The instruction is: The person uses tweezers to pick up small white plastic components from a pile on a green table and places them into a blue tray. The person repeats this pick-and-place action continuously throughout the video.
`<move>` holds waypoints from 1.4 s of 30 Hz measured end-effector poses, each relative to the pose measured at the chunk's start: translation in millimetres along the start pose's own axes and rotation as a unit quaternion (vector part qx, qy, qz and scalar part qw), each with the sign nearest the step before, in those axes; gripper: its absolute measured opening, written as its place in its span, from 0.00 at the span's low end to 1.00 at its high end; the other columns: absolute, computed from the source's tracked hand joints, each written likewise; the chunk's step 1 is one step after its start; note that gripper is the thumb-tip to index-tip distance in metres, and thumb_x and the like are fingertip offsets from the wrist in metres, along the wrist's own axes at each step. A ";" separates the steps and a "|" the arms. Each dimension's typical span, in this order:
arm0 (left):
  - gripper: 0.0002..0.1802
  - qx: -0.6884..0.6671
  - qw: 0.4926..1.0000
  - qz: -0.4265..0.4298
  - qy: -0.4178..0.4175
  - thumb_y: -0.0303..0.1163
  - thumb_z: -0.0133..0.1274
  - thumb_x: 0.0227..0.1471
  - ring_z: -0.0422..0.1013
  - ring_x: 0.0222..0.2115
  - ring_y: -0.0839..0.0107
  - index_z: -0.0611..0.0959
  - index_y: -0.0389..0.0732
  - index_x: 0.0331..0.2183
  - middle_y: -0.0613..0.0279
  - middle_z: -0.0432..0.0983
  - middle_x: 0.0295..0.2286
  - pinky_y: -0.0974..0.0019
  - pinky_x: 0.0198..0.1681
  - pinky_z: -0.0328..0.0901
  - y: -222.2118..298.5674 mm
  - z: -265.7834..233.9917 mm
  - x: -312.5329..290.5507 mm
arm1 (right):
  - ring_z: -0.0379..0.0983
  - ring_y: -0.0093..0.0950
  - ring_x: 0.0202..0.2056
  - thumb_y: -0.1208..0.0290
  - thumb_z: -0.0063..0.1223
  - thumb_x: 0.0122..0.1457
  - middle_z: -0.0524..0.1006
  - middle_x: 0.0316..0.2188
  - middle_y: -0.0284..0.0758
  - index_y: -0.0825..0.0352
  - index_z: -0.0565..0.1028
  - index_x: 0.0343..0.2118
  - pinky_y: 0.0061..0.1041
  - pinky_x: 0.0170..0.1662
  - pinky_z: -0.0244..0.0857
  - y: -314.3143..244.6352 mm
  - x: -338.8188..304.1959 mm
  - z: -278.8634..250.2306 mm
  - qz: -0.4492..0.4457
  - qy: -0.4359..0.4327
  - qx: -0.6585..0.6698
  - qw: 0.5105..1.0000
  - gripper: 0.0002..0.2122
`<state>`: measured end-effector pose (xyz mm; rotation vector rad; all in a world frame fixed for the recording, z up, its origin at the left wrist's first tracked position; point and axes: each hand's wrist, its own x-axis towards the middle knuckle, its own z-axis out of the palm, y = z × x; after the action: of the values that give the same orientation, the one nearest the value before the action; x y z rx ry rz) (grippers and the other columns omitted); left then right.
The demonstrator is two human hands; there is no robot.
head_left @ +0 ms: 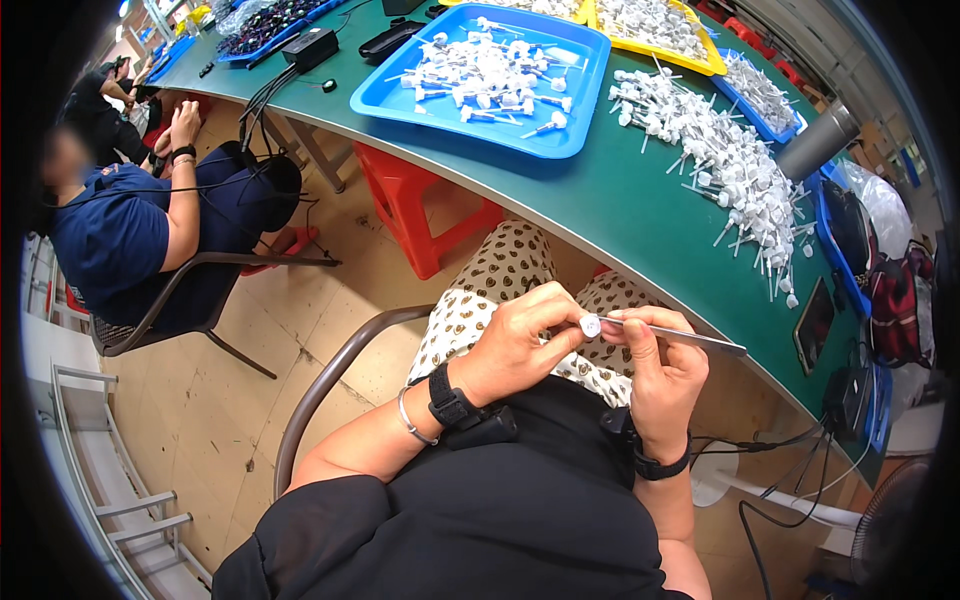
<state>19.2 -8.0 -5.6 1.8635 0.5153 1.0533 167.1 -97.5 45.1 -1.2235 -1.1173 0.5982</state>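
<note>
Above my lap, my left hand (pixel 512 348) pinches a small white plastic part (pixel 590 325) with a round head between thumb and fingertips. My right hand (pixel 662 385) is closed round a slim flat metal tool (pixel 705 341) that looks like a trimming knife. Its far end points right, and its near end meets the white part, where fingers hide the exact contact. Similar white parts with thin stems lie in a blue tray (pixel 570 142) on the table ahead and in a loose heap (pixel 735 185) to its right.
The green table (pixel 560 195) curves round ahead and right. Yellow trays (pixel 712 62) of white parts stand at its back. A metal cylinder (pixel 820 138) and a phone (pixel 814 325) lie at right. A red stool (pixel 410 215) sits underneath. Another person (pixel 150 220) sits at left.
</note>
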 end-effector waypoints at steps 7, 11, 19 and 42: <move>0.05 -0.014 1.000 0.002 -0.001 0.22 0.61 0.51 0.74 0.27 0.66 0.83 0.38 0.33 0.60 0.76 0.29 0.66 0.29 0.68 -1.1 1.8 -1.5 | 0.80 0.25 0.32 0.81 0.57 0.62 0.81 0.31 0.38 0.75 0.78 0.36 0.21 0.36 0.74 1.6 -0.3 -2.7 -0.033 -0.017 -0.064 0.997 0.03; 0.05 -0.010 1.000 0.006 -0.014 0.21 0.62 0.52 0.74 0.30 0.70 0.84 0.37 0.34 0.61 0.78 0.30 0.69 0.30 0.67 -4.7 2.9 -3.3 | 0.78 0.24 0.29 0.81 0.58 0.60 0.81 0.31 0.38 0.73 0.79 0.35 0.21 0.34 0.72 1.2 1.0 -7.4 -0.058 -0.045 -0.118 0.990 0.02; 0.05 -0.023 1.000 0.014 -0.002 0.21 0.60 0.51 0.74 0.27 0.67 0.83 0.38 0.34 0.61 0.76 0.29 0.67 0.29 0.68 -3.5 2.7 1.5 | 0.77 0.24 0.32 0.80 0.60 0.59 0.81 0.33 0.38 0.72 0.80 0.37 0.21 0.35 0.71 -7.6 1.4 -11.8 -0.034 -0.034 -0.098 0.994 0.04; 0.06 -0.013 1.000 0.008 -0.012 0.21 0.61 0.52 0.75 0.30 0.69 0.84 0.36 0.35 0.59 0.78 0.31 0.69 0.30 0.68 -3.0 0.6 0.4 | 0.77 0.24 0.31 0.79 0.59 0.60 0.82 0.33 0.38 0.73 0.79 0.37 0.22 0.36 0.70 1.4 -0.8 -4.2 -0.055 -0.026 -0.091 0.994 0.04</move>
<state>20.1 -6.5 -8.1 1.8589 0.4721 1.0407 170.9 -99.6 43.7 -1.2978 -1.2955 0.4547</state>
